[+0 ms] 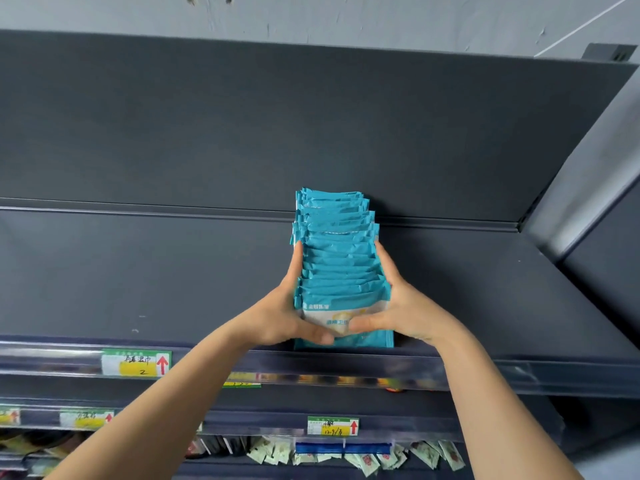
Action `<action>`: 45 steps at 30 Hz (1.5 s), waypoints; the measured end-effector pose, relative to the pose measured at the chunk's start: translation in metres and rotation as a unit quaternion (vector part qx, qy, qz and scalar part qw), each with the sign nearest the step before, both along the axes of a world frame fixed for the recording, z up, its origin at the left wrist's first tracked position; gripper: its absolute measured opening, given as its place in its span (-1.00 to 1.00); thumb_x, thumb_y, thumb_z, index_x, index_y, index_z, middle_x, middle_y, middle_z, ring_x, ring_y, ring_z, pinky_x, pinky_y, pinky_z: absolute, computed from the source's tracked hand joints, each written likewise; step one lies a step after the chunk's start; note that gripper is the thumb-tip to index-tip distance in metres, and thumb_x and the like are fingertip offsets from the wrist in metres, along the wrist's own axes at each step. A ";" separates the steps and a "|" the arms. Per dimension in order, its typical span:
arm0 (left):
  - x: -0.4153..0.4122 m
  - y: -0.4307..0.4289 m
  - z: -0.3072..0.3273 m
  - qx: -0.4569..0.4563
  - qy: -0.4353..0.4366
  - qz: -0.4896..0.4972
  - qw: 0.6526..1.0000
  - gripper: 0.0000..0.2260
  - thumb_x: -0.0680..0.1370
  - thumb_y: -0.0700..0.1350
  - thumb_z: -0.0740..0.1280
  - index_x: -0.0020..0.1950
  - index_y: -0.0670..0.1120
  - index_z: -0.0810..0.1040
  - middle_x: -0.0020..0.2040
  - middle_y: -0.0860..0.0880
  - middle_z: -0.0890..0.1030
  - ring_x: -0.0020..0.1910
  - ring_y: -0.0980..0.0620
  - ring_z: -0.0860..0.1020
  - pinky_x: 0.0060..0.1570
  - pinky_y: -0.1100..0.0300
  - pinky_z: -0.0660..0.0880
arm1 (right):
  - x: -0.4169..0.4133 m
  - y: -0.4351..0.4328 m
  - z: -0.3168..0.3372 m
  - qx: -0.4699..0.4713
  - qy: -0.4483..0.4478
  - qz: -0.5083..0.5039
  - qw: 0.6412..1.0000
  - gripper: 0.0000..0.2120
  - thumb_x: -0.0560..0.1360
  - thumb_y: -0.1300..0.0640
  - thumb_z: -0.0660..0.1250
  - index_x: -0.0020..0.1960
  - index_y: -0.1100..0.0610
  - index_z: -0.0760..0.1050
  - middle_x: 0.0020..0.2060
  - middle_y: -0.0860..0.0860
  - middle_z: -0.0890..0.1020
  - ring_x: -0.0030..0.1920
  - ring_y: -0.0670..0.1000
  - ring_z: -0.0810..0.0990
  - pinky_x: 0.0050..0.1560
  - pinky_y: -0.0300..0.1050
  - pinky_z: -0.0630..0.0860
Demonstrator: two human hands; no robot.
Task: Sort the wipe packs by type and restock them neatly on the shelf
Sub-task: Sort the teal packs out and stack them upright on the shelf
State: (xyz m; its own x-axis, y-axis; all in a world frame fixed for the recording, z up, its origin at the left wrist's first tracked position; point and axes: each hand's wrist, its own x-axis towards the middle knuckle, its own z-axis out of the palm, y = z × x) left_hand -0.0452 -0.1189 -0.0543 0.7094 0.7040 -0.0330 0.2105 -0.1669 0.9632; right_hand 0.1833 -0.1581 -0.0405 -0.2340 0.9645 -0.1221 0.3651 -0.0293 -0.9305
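Both hands clamp the row of teal packs (341, 265) on the shelf (138, 271): the left hand (287, 317) and right hand (398, 313) squeeze its sides, thumbs meeting on the front pack, likely to square the row and keep the upright packs from toppling.

We log one row of teal wipe packs (341, 268), exact tally unreadable. Left hand (277, 317), right hand (401, 306): two. Red-arrow price labels (136, 362): four.
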 end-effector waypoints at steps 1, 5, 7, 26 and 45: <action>-0.002 0.000 0.006 -0.013 -0.014 -0.002 1.000 0.16 0.34 -0.41 0.50 0.44 0.32 -0.28 0.35 0.39 0.33 0.30 0.36 0.40 0.14 0.39 0.43 | 0.002 0.000 0.004 0.001 0.029 -0.019 0.999 0.28 0.08 -0.21 0.63 0.51 -0.31 -0.19 0.37 -0.36 0.33 0.30 -0.26 0.42 0.41 -0.08 0.29; -0.006 0.021 0.022 -0.096 -0.095 0.101 0.986 0.07 0.27 0.35 0.44 0.53 0.20 -0.22 0.47 0.39 0.00 0.45 0.35 0.08 0.44 0.25 0.10 | -0.002 0.011 0.021 0.011 0.086 -0.150 0.985 -0.01 0.24 -0.55 0.15 0.55 -0.17 -0.04 0.47 -0.28 0.18 0.44 -0.16 0.21 0.35 -0.16 0.17; 0.002 0.037 0.025 -0.114 -0.089 0.161 0.976 0.08 0.23 0.55 0.25 0.56 0.14 -0.18 0.55 0.24 -0.07 0.51 0.25 -0.02 0.52 0.06 -0.04 | -0.006 0.027 0.024 -0.008 0.114 -0.174 0.978 -0.21 0.39 -0.47 0.01 0.54 -0.17 0.04 0.49 -0.16 0.25 0.47 -0.07 0.25 0.44 -0.05 0.17; 0.036 0.085 0.037 -0.196 -0.125 0.168 0.958 -0.34 0.51 0.42 -0.14 0.21 0.07 0.56 0.17 -0.02 0.64 0.13 -0.04 0.62 0.15 -0.02 0.53 | -0.003 0.097 0.014 -0.121 0.099 -0.153 0.976 0.08 0.00 -0.75 0.01 0.44 -0.31 0.23 0.48 -0.13 0.30 0.47 0.04 0.28 0.46 0.23 0.16; 0.002 -0.017 0.015 -0.038 -0.058 0.003 0.998 0.00 0.34 -0.41 0.51 0.51 0.15 -0.02 0.36 0.06 0.46 0.34 0.06 0.46 0.22 0.16 0.47 | -0.013 -0.015 -0.003 -0.032 0.137 -0.017 0.990 0.19 0.01 -0.22 0.65 0.41 -0.41 -0.04 0.22 -0.34 0.54 0.26 -0.23 0.50 0.30 -0.16 0.41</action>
